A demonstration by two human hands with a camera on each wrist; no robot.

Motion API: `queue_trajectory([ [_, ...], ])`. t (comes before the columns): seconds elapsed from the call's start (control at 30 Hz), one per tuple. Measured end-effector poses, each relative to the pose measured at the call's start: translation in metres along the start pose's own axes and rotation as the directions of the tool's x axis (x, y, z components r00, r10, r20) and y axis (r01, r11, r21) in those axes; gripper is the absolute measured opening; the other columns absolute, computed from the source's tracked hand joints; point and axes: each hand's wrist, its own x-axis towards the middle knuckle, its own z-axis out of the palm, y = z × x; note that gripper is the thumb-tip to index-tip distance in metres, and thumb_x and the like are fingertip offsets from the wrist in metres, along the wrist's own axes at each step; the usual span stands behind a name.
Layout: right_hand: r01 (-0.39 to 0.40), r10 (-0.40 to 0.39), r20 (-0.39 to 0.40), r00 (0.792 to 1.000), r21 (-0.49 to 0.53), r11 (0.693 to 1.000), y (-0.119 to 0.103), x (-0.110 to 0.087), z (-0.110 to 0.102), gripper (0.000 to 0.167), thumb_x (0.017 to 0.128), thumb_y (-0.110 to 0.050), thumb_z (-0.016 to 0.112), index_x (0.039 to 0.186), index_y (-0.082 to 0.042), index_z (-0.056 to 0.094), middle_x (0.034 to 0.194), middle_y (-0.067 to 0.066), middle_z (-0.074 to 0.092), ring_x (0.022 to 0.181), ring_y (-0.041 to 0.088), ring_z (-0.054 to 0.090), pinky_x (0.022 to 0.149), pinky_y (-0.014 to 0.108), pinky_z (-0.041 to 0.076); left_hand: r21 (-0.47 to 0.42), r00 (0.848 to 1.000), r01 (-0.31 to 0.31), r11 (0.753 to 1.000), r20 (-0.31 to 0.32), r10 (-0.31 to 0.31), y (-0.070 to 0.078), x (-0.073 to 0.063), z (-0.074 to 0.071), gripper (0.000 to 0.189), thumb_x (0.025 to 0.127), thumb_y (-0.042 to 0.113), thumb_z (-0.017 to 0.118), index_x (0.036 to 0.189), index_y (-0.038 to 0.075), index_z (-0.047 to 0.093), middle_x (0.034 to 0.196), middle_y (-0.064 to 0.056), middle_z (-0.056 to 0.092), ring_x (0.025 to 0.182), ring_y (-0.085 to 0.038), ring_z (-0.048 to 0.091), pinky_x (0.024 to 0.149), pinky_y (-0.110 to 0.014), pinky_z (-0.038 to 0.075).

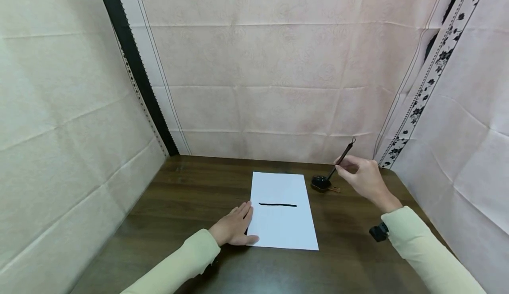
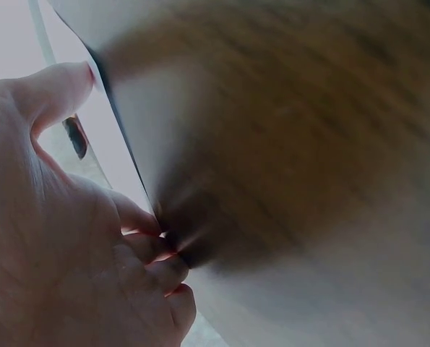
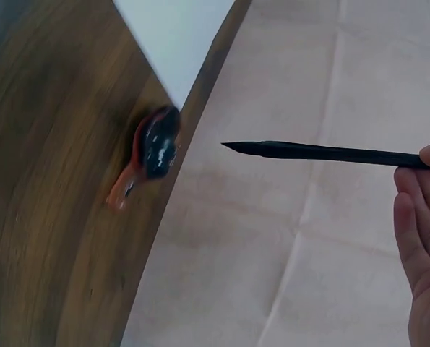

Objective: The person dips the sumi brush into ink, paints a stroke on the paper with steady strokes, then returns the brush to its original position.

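Note:
A sheet of white paper lies on the table, a single black horizontal stroke across its middle. My left hand rests on the paper's left edge with fingers extended; the left wrist view shows its palm side and the thumb. Between thumb and fingers, my right hand pinches a dark writing brush by its handle. The brush slants down to a small ink dish right of the paper. In the right wrist view the pointed, black brush tip appears beside the dish, which holds shiny black ink.
The dark wooden table carries the paper and dish. Pale patterned cloth hangs behind it, with more cloth at the left and right sides. A black device is strapped at the right wrist.

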Motion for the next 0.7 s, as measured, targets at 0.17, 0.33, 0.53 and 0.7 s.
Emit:
queue_trajectory([
  [0.17, 0.066, -0.065, 0.02, 0.998, -0.051, 0.997, 0.01, 0.0, -0.006, 0.017, 0.091, 0.0, 0.079, 0.101, -0.014, 0.08, 0.093, 0.002, 0.082, 0.081, 0.023, 0.078, 0.07, 0.029, 0.061, 0.001, 1.0, 0.007, 1.0, 0.003, -0.007, 0.0, 0.0, 0.002, 0.097, 0.099, 0.062, 0.059, 0.165, -0.003, 0.027, 0.177, -0.019, 0.019, 0.165, -0.033, 0.021, 0.133, -0.05, 0.024],
  [0.33, 0.178, -0.177, 0.023, 0.984, -0.094, 0.979, 0.019, -0.001, -0.009, 0.022, 0.085, 0.006, 0.082, 0.1, -0.011, 0.08, 0.095, 0.004, 0.081, 0.081, 0.022, 0.078, 0.074, 0.012, 0.056, 0.007, 1.0, 0.001, 1.0, 0.005, -0.001, 0.001, 0.001, 0.002, 0.097, 0.1, 0.062, 0.058, 0.165, -0.003, 0.027, 0.177, -0.019, 0.019, 0.165, -0.033, 0.021, 0.133, -0.05, 0.024],
  [0.53, 0.358, -0.355, 0.043, 0.934, -0.108, 0.928, 0.029, 0.001, -0.007, 0.03, 0.075, 0.014, 0.085, 0.099, -0.003, 0.078, 0.095, 0.011, 0.081, 0.083, 0.026, 0.078, 0.078, 0.014, 0.058, 0.003, 1.0, 0.001, 1.0, 0.001, -0.001, 0.002, 0.0, 0.001, 0.097, 0.1, 0.061, 0.059, 0.164, -0.003, 0.028, 0.176, -0.019, 0.02, 0.165, -0.034, 0.021, 0.133, -0.051, 0.024],
  [0.7, 0.449, -0.44, 0.095, 0.893, -0.127, 0.885, 0.038, -0.004, -0.003, 0.026, 0.079, 0.01, 0.085, 0.101, -0.003, 0.077, 0.096, 0.009, 0.079, 0.086, 0.025, 0.076, 0.074, 0.029, 0.062, 0.002, 1.0, -0.001, 1.0, 0.001, 0.001, 0.002, 0.0, 0.001, 0.097, 0.1, 0.062, 0.059, 0.165, -0.003, 0.028, 0.176, -0.019, 0.02, 0.165, -0.034, 0.021, 0.133, -0.05, 0.025],
])
